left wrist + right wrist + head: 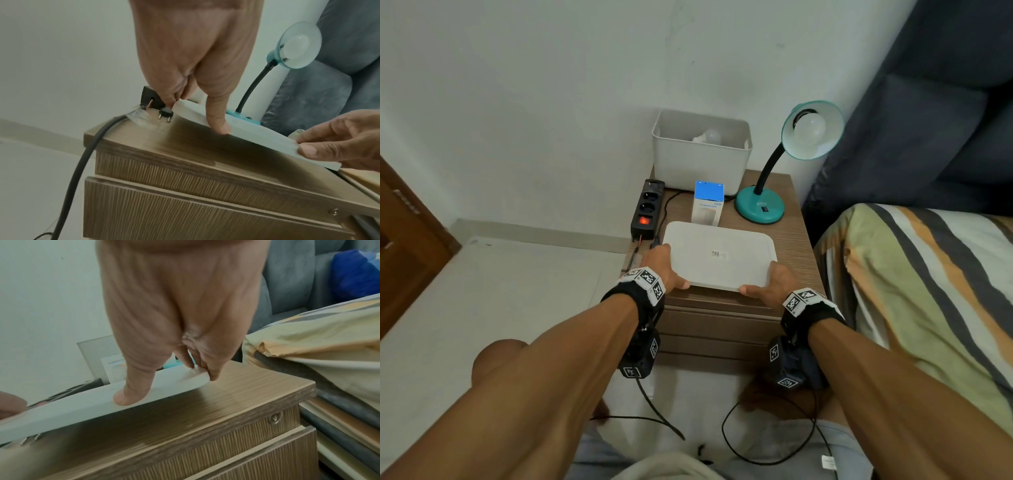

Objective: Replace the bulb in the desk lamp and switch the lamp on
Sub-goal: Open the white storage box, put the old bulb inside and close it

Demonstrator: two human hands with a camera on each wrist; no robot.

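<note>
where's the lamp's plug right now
In the left wrist view, the small black two-pin plug lies loose on the wooden nightstand near its left edge, between the black power strip and the left hand.

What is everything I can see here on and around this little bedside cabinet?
lid: one, white, flat, front of the cabinet top, near edge raised, held at both near corners
bin: one, white, open, back of the cabinet
spare bulb: one, white, inside the bin
desk lamp: one, teal, back right, bulb fitted
small box: one, white and blue, between bin and lid
power strip: one, black, left edge, red switch lit
loose plug: one, black, unplugged, beside the strip
cabinet: one, brown wood
bed: one, striped cover, right
left hand: grips the lid
right hand: grips the lid
</note>
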